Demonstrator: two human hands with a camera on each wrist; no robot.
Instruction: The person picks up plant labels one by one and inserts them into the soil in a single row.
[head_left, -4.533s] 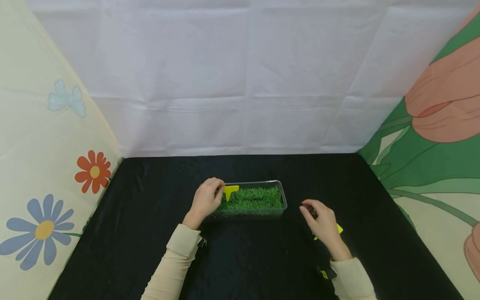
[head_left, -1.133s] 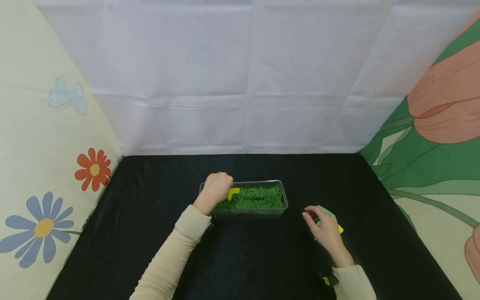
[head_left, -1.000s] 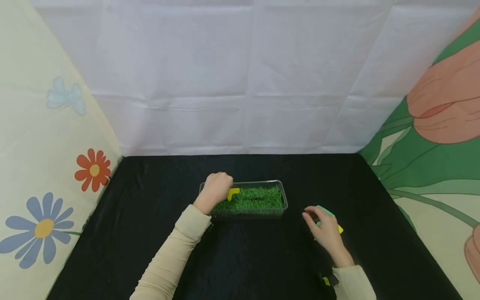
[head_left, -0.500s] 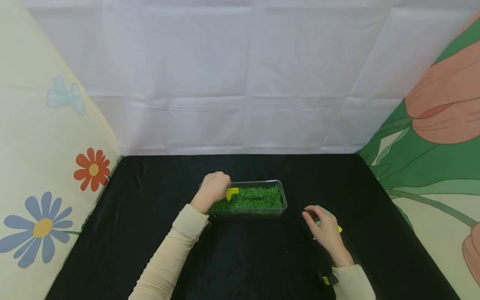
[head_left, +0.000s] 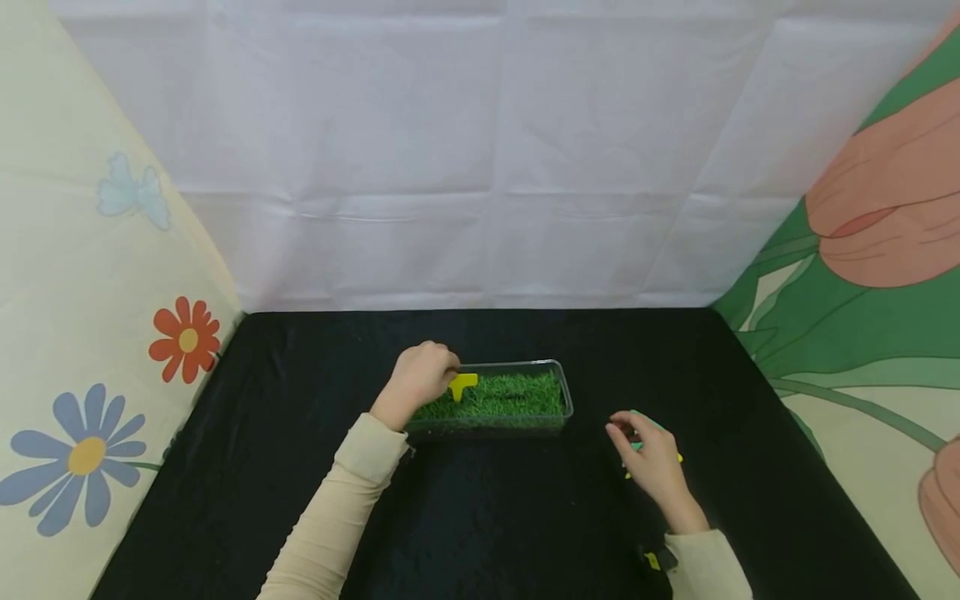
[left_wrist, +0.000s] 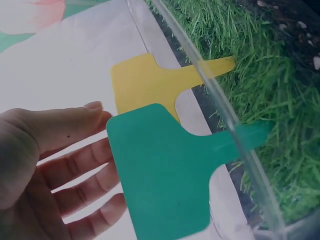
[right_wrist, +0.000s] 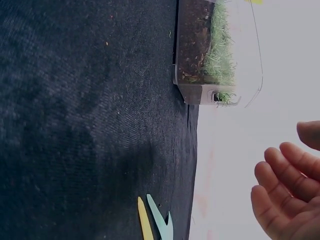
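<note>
A clear plastic tray (head_left: pixel 565 393) of green grass (head_left: pixel 513 397) sits mid-table on black cloth. My left hand (head_left: pixel 416 385) is at its left end. A yellow tag (head_left: pixel 462 383) stands in the grass beside the fingers. In the left wrist view a green tag (left_wrist: pixel 165 170) and the yellow tag (left_wrist: pixel 145 82) both stick into the grass past the tray rim (left_wrist: pixel 220 100). My left hand (left_wrist: pixel 55 165) has fingers lying straight behind the green tag, with no thumb on it. My right hand (head_left: pixel 651 457) rests right of the tray, loosely curled and empty (right_wrist: pixel 290 190).
Loose yellow (right_wrist: pixel 144 220) and pale green (right_wrist: pixel 162 224) tags lie on the black cloth (head_left: pixel 510 517) under my right hand. White sheeting backs the table, and flowered panels stand at both sides. The tray's near end (right_wrist: pixel 200 90) shows soil below the grass.
The yellow tag, held above the tray 4.5 s ago, now sits lower in the grass. My left hand has drawn back slightly toward me. My right hand has barely moved.
</note>
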